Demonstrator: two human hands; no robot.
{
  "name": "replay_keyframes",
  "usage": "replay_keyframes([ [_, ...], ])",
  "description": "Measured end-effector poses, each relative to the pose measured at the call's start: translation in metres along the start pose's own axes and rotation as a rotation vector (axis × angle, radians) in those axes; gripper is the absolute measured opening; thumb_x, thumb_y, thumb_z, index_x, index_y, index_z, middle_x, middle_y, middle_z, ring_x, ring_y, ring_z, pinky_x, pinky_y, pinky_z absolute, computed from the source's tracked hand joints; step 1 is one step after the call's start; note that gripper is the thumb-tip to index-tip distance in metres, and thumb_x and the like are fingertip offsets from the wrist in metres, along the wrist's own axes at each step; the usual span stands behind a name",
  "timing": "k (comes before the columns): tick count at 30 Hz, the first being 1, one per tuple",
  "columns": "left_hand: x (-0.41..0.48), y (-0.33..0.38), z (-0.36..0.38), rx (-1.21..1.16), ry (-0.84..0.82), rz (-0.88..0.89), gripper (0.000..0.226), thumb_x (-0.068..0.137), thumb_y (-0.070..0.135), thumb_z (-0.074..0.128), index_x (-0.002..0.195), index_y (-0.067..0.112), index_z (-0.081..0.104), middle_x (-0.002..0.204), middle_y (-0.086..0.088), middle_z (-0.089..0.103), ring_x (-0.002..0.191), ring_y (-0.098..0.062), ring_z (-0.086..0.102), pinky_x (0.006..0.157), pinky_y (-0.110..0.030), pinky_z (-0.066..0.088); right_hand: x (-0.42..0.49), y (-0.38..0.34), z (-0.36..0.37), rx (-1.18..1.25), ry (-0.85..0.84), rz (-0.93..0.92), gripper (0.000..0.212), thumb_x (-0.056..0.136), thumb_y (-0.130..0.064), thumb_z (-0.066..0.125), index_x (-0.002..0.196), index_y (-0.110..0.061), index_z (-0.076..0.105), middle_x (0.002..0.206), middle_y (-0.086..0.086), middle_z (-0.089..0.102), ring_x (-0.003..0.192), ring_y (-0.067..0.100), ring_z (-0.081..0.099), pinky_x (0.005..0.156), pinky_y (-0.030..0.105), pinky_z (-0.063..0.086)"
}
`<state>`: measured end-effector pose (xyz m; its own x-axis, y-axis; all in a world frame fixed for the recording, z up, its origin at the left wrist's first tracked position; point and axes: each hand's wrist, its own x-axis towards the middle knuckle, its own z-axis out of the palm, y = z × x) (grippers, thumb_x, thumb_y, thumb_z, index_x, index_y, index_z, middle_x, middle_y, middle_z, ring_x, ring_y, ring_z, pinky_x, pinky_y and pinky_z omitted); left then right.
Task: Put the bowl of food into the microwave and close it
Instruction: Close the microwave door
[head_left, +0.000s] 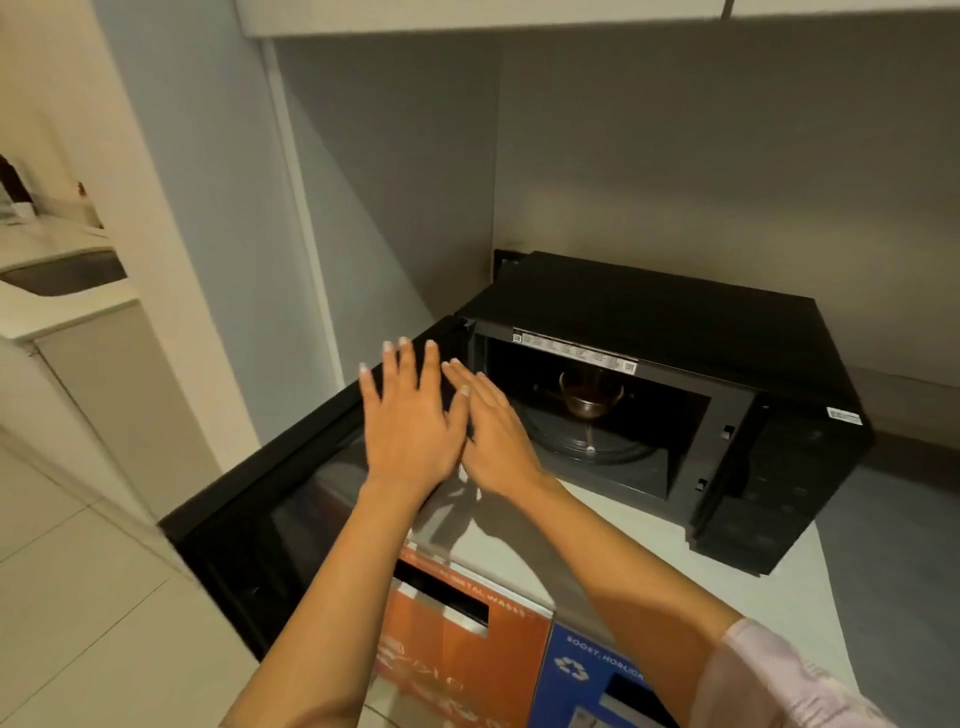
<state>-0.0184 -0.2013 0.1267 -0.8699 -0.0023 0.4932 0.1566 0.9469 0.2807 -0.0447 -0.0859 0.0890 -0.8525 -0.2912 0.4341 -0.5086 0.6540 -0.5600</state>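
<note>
Though gripping nothing, poises both hands over the swung-open microwave door (270, 519): left hand (410, 421) spread flat, fingers straight; right hand (498, 436) open close alongside. Contact with the door: cannot tell. Shows the bowl (589, 397), round, clear glass with dark food, beyond the right hand on the glass turntable (597, 444) inside the boxy matte-black microwave (649, 306) on a white bench (800, 587).

Pale pink textured sleeve (789, 680), right arm (649, 566); long nails (387, 346), left grip (410, 415).
</note>
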Motion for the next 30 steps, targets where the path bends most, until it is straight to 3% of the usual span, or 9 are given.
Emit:
replay_keyframes([
  [5, -0.017, -0.037, -0.031, 0.173, -0.276, -0.281, 0.083, 0.093, 0.064, 0.018, 0.153, 0.007, 0.009, 0.161, -0.021, 0.012, 0.149, -0.041, 0.004, 0.117, -0.061, -0.002, 0.009, -0.029, -0.001, -0.111, -0.177, -0.064, 0.060, 0.100, -0.032, 0.039, 0.154, -0.036, 0.013, 0.164, -0.013, 0.010, 0.152, 0.018, 0.007, 0.121, 0.042, 0.009],
  [13, -0.025, -0.038, -0.081, 0.025, -0.612, -0.146, 0.083, 0.092, 0.063, 0.028, 0.147, 0.000, 0.029, 0.153, -0.023, 0.029, 0.142, -0.037, 0.028, 0.113, -0.045, 0.029, 0.006, -0.037, -0.004, -0.192, -0.306, -0.068, 0.051, 0.102, -0.045, 0.028, 0.152, -0.041, 0.018, 0.163, -0.015, 0.013, 0.152, 0.017, 0.006, 0.122, 0.046, 0.006],
  [15, -0.023, -0.030, -0.090, -0.060, -0.676, -0.067, 0.066, 0.094, 0.061, 0.030, 0.118, 0.006, 0.058, 0.124, -0.016, 0.057, 0.128, -0.031, 0.043, 0.101, -0.041, 0.038, 0.000, -0.035, -0.009, -0.188, -0.291, -0.050, 0.050, 0.102, -0.047, 0.028, 0.151, -0.040, 0.022, 0.163, -0.014, 0.015, 0.152, 0.017, 0.007, 0.122, 0.046, 0.005],
  [17, -0.024, -0.020, -0.092, -0.164, -0.709, 0.010, 0.052, 0.096, 0.056, 0.032, 0.082, 0.014, 0.059, 0.075, 0.000, 0.053, 0.090, -0.022, 0.051, 0.079, -0.034, 0.039, -0.006, -0.031, -0.020, -0.178, -0.257, -0.021, 0.050, 0.101, -0.051, 0.026, 0.149, -0.040, 0.027, 0.162, -0.014, 0.020, 0.152, 0.016, 0.009, 0.122, 0.047, 0.006],
  [19, -0.024, -0.011, -0.088, -0.242, -0.719, 0.078, 0.058, 0.096, 0.054, 0.032, 0.092, 0.006, 0.065, 0.065, -0.001, 0.049, 0.068, -0.017, 0.049, 0.070, -0.032, 0.040, -0.012, -0.026, -0.036, -0.163, -0.225, 0.005, 0.050, 0.100, -0.054, 0.025, 0.146, -0.041, 0.034, 0.159, -0.015, 0.026, 0.151, 0.016, 0.013, 0.121, 0.048, 0.008],
  [20, -0.024, -0.006, -0.083, -0.264, -0.720, 0.127, 0.060, 0.097, 0.053, 0.032, 0.102, 0.004, 0.066, 0.072, -0.005, 0.055, 0.070, -0.018, 0.055, 0.073, -0.035, 0.044, -0.015, -0.021, -0.046, -0.161, -0.221, 0.015, 0.049, 0.099, -0.054, 0.025, 0.145, -0.041, 0.036, 0.158, -0.016, 0.029, 0.151, 0.016, 0.014, 0.120, 0.048, 0.009],
  [22, -0.024, 0.007, -0.072, -0.248, -0.732, 0.220, 0.058, 0.097, 0.053, 0.028, 0.123, 0.014, 0.062, 0.111, -0.012, 0.062, 0.107, -0.025, 0.058, 0.096, -0.042, 0.045, -0.021, -0.007, -0.065, -0.137, -0.248, 0.049, 0.048, 0.099, -0.054, 0.026, 0.144, -0.042, 0.039, 0.157, -0.016, 0.031, 0.150, 0.016, 0.014, 0.120, 0.048, 0.011],
  [24, -0.024, 0.026, -0.061, -0.189, -0.714, 0.273, 0.055, 0.099, 0.052, 0.024, 0.141, 0.027, 0.047, 0.150, -0.011, 0.039, 0.142, -0.027, 0.033, 0.114, -0.045, 0.031, -0.025, 0.008, -0.086, -0.086, -0.317, 0.106, 0.049, 0.099, -0.054, 0.026, 0.144, -0.042, 0.038, 0.158, -0.016, 0.028, 0.151, 0.018, 0.012, 0.121, 0.050, 0.011],
  [30, -0.013, 0.075, -0.016, -0.067, -0.640, 0.424, 0.056, 0.099, 0.054, 0.016, 0.152, 0.035, 0.019, 0.164, 0.002, 0.009, 0.151, -0.029, -0.003, 0.120, -0.052, 0.003, -0.056, 0.030, -0.157, -0.204, -0.529, 0.337, 0.071, 0.095, -0.057, 0.040, 0.154, -0.036, 0.005, 0.164, -0.014, -0.001, 0.151, 0.018, -0.009, 0.122, 0.043, -0.002],
])
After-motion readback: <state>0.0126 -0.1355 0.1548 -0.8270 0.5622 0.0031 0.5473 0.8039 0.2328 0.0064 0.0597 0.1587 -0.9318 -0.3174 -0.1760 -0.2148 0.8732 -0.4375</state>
